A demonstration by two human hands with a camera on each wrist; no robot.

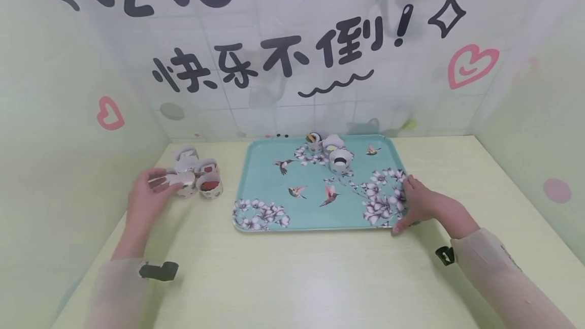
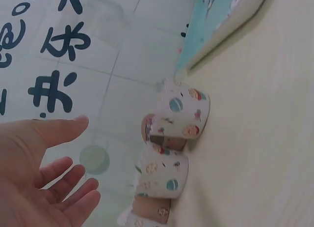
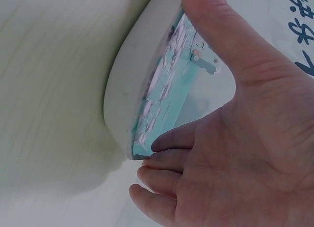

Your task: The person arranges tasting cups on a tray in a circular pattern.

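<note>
My left hand (image 1: 148, 194) is at the left, beside a cluster of several small printed paper cups. Its fingertips overlap the nearest white cup (image 1: 186, 190) in the head view. In the left wrist view the thumb and fingers are spread, with nothing between them, and the patterned cups (image 2: 162, 173) stand past them. One cup (image 1: 210, 194) holds something red. My right hand (image 1: 421, 203) rests at the right edge of a turquoise tray (image 1: 274, 184), thumb by the near corner and fingertips at the rim (image 3: 135, 104).
Three more filled cups (image 1: 340, 166) stand toward the back of the tray, which is printed with flowers and hummingbirds. The pale wooden table (image 1: 297, 278) extends in front. A white tiled wall (image 1: 274, 110) with black lettering rises behind, and side panels flank the table.
</note>
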